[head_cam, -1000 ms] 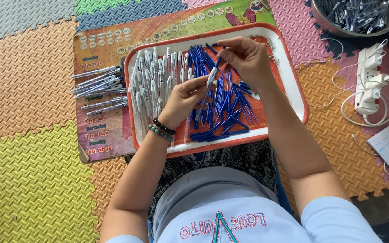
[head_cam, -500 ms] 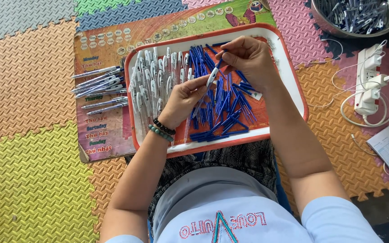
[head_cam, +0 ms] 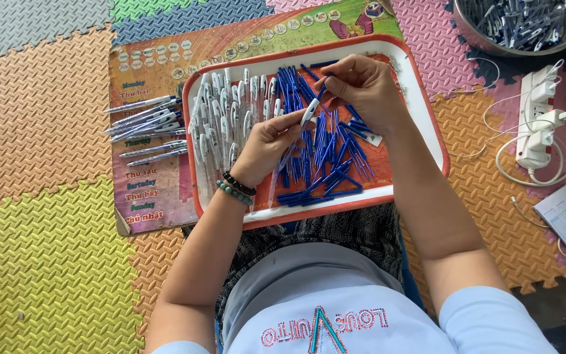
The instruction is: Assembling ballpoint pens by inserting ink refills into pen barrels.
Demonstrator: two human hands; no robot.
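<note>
Grip-wise, a white pen barrel point(head_cam: 308, 113) is pinched by the left hand point(head_cam: 266, 144), wrist bent upward over the red tray point(head_cam: 420, 98). Just above it, a blue pen part point(head_cam: 323, 84) is pinched by the curled right hand point(head_cam: 361, 92).

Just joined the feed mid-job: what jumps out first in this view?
The orange-rimmed tray on the person's lap stands out, with white pen barrels on its left side and a heap of blue pen parts in its middle. Above it, the left hand and right hand together hold a white pen piece. Assembled pens lie left of the tray on a colourful printed mat.
</note>
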